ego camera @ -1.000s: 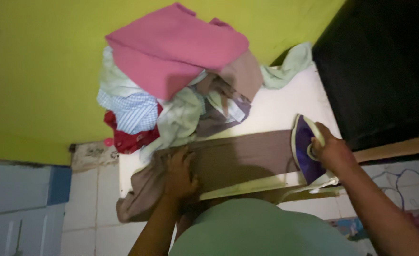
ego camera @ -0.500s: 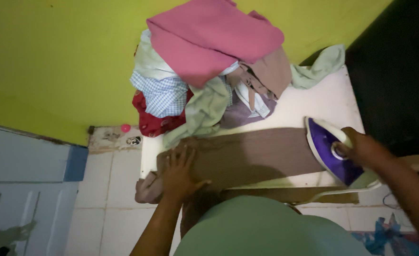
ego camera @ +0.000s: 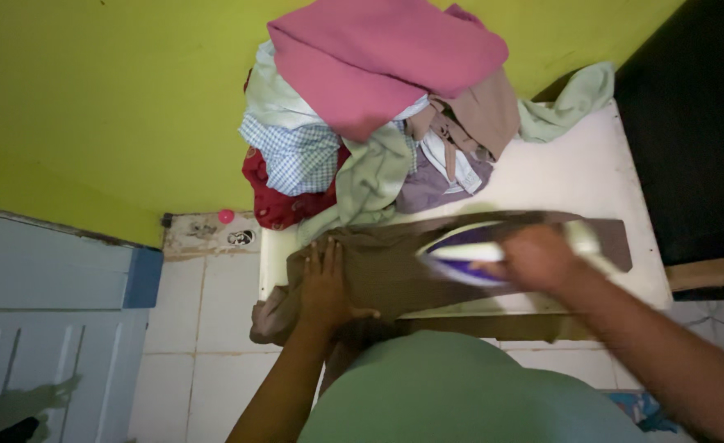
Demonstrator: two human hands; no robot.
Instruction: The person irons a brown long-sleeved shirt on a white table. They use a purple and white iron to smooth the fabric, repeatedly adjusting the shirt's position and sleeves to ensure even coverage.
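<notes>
A brown garment (ego camera: 378,267) lies stretched along the near edge of a white board (ego camera: 571,176). My left hand (ego camera: 325,283) presses flat on its left end, fingers spread. My right hand (ego camera: 534,258) grips the handle of a purple and white iron (ego camera: 460,258), which rests flat on the middle of the brown garment, tip pointing left. The iron is motion-blurred.
A heap of clothes (ego camera: 378,107) topped by a pink cloth (ego camera: 382,53) fills the board's far left. A pale green cloth (ego camera: 571,102) lies at the far right. Yellow-green wall behind, dark furniture (ego camera: 698,123) right, a blue door (ego camera: 50,328) and white floor tiles left.
My right hand has brought the iron from the board's right end leftward onto the middle of the brown garment. My left hand stays pressed on the garment's left end.
</notes>
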